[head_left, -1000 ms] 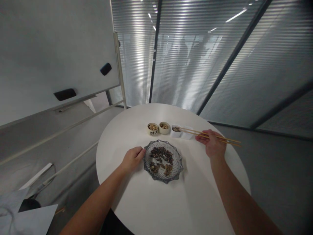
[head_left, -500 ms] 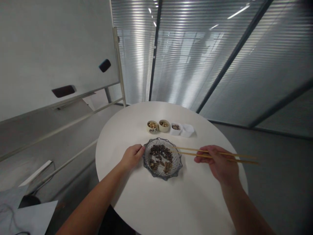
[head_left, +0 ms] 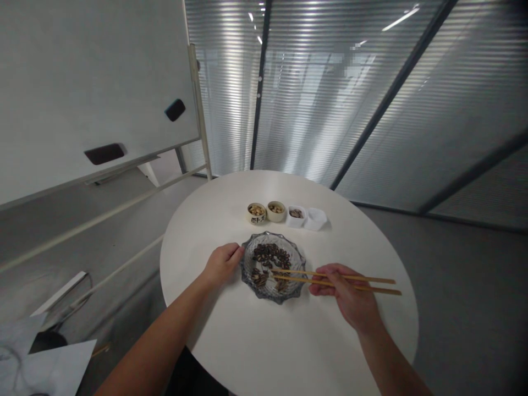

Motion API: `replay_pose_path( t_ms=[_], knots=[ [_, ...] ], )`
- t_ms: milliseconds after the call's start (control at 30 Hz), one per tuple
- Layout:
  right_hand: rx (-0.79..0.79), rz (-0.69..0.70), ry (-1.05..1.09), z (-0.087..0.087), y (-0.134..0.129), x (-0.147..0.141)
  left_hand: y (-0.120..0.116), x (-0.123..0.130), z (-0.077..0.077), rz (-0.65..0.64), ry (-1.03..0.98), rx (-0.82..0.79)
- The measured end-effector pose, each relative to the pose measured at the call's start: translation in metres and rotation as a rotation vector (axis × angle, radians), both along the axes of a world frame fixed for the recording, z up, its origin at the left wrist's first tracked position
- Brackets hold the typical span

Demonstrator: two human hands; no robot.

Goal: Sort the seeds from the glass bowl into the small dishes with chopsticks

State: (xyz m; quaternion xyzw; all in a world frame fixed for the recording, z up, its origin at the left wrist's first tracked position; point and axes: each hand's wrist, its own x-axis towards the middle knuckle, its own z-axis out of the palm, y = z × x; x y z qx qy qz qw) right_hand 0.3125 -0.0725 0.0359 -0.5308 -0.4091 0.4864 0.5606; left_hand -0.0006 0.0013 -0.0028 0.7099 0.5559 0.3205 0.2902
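A scalloped glass bowl (head_left: 249, 287) stands on the white round table (head_left: 256, 346). Dark seeds (head_left: 270, 253) lie toward its far side, with striped sunflower seeds (head_left: 259, 278) nearer me. At the bowl's left rim, my left hand (head_left: 223, 265) is closed, thumb and fingers gripping the edge. Wooden chopsticks (head_left: 346, 279) are held in my right hand (head_left: 344, 294), just right of the bowl. Their tips reach inside over the seeds, slightly apart; whether they pinch a seed is too small to tell.
Behind the bowl stand a lettered cup (head_left: 256, 219) of nuts, a beige cup (head_left: 276, 215) with similar contents, a white dish (head_left: 296, 221) holding striped seeds, and another white dish (head_left: 317, 219). A whiteboard (head_left: 99, 82) is at the left, a ribbed glass wall (head_left: 313, 110) beyond the table.
My right hand has moved left and toward me, carrying the chopstick tips from the bowl's right rim to above the seeds near its middle. The left hand stays on the rim.
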Motion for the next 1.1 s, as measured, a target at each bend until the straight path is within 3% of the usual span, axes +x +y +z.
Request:
replay_pose_path(
  t_ms=[333,700,967,1100],
  knots=[
    [0.022,-0.051,0.001,0.006,-0.001,0.01,-0.001,0.001,0.002,0.003,-0.012,-0.003],
    [0.003,-0.033,-0.015,-0.001,-0.001,0.007,0.0,0.0,0.0,0.003,-0.013,0.001],
    [0.041,-0.1,-0.138,0.013,-0.004,-0.002,0.0,0.0,0.001,0.008,-0.006,-0.009],
    [0.081,-0.124,-0.119,0.012,-0.005,-0.002,0.0,0.0,0.001,0.003,-0.01,0.01]
  ],
)
